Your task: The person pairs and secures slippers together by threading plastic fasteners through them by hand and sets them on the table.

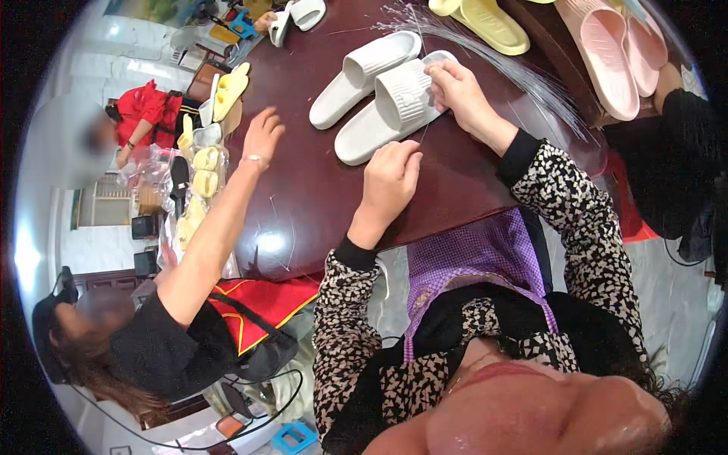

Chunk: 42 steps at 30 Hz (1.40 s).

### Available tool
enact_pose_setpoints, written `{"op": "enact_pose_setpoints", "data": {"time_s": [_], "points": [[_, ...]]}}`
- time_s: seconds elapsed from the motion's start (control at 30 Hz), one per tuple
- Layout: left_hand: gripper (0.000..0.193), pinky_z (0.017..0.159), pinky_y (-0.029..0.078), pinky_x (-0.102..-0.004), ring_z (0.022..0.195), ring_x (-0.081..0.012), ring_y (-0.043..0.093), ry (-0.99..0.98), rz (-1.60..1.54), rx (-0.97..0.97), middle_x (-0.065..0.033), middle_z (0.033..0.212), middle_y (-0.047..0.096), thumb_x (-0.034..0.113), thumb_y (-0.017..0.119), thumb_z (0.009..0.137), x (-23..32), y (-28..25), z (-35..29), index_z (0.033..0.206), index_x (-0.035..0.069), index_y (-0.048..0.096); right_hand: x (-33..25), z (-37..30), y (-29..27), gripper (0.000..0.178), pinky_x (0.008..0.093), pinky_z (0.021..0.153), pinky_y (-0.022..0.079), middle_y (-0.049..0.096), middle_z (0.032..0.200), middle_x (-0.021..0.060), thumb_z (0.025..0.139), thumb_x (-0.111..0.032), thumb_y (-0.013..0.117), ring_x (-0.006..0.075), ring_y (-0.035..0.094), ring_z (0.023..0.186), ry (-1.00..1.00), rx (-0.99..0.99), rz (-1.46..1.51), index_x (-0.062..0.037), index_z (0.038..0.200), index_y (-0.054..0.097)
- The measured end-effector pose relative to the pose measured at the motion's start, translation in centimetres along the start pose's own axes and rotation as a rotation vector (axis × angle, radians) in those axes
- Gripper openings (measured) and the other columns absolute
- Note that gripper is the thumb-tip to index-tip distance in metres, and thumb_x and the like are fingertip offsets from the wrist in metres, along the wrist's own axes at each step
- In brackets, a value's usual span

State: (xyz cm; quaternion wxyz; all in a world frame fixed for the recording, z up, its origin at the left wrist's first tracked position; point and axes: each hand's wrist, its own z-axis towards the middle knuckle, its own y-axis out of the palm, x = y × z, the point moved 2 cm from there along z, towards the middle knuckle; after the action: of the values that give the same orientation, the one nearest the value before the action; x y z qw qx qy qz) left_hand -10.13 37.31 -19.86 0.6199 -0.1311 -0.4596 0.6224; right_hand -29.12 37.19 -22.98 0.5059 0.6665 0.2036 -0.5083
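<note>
A pair of light grey slide slippers lies on the dark red table in front of me. The right slipper (360, 138) is partly behind my right hand; the left slipper (334, 100) lies alongside it. My right hand (464, 95) pinches at the outer side of the right slipper's strap. Just short of that slipper, my left hand (390, 182) is closed, thumb against the fingers. A thin clear strand (423, 133) runs between the two hands; its ends are hidden by the fingers.
A bundle of clear plastic strands (523, 80) fans across the table beyond my right hand. Yellow slippers (493, 29) and pink slippers (607, 61) lie at the far right. At left, a co-worker's arm (220, 227) reaches over the table (303, 205); another person in red (148, 114) sits behind yellow slippers.
</note>
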Motion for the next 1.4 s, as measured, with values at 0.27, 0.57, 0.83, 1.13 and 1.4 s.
{"op": "enact_pose_setpoints", "data": {"time_s": [0.27,0.57,0.83,1.13,1.4], "points": [[0.005,0.062,0.049,-0.0332,0.068,-0.0282,0.062,-0.173,-0.157,-0.056,-0.0135,0.076,0.062,0.002,0.063,0.080,2.3,-3.0,1.1,0.085,0.000,0.062,0.4,0.2,-0.1,0.014,0.0219,0.047,0.035,0.041,0.061,-0.0053,0.094,-0.020,0.052,0.0059,0.037,0.049,-0.015,-0.032,0.054,-0.0066,0.095,0.057],[0.009,0.057,0.045,-0.0234,0.061,-0.0090,0.053,-0.241,0.094,0.428,-0.0037,0.072,0.062,0.006,0.063,0.085,-3.4,-5.1,1.5,0.087,-0.002,0.064,0.7,0.3,-0.4,0.017,0.0210,0.051,0.042,0.061,0.073,-0.0009,0.093,-0.021,0.051,0.0061,0.050,0.057,-0.014,-0.171,-0.219,-0.0090,0.100,0.061],[0.016,0.048,0.039,-0.0207,0.056,-0.0081,0.047,-0.666,-0.232,0.785,-0.0034,0.074,0.057,0.013,0.057,0.089,-13.4,-6.7,-0.8,0.090,-0.004,0.059,-0.1,-1.3,-1.1,0.014,0.0271,0.061,0.049,0.065,0.083,0.0073,0.091,-0.010,0.052,0.0166,0.063,0.071,-0.649,-0.261,-0.814,-0.0069,0.101,0.060],[0.013,0.046,0.038,-0.0203,0.050,-0.0078,0.043,-0.706,-0.595,0.812,0.0000,0.064,0.049,0.011,0.056,0.088,-11.7,-2.9,-3.2,0.089,-0.002,0.054,-2.4,-2.3,3.7,0.013,0.0349,0.076,0.046,0.060,0.092,0.0078,0.082,-0.012,0.061,0.0195,0.058,0.091,-0.896,-0.460,-1.259,-0.0070,0.094,0.061],[0.011,0.045,0.040,-0.0232,0.047,-0.0081,0.042,-0.796,-0.703,0.915,0.0002,0.057,0.045,0.011,0.055,0.087,-9.6,5.2,-7.4,0.088,0.000,0.053,4.9,0.6,-3.8,0.019,0.0391,0.077,0.043,0.055,0.105,0.0049,0.075,-0.019,0.062,0.0246,0.055,0.097,-0.937,-0.492,-2.025,-0.0093,0.091,0.066]]}}
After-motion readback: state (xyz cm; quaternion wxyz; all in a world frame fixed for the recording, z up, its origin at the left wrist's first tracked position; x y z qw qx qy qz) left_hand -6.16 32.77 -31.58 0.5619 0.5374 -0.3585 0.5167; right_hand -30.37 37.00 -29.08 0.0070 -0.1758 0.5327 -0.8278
